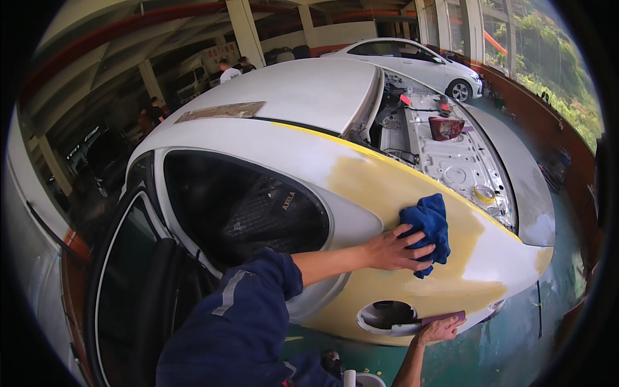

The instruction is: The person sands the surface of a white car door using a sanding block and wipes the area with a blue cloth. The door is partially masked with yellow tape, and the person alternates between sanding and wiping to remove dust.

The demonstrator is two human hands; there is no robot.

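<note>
Workshop floor (506, 335) shows green at 4 o'clock, beside the filler-patched car body (361, 177). Wiping seems in hand; each stroke calls for even pressure. Left hand (392, 250): fingers spread, bent over a bunched blue cloth (428, 222) at their 2 o'clock. Right hand (437, 331): fingers curled onto a purple sanding block (436, 317) at 12 o'clock.
</note>
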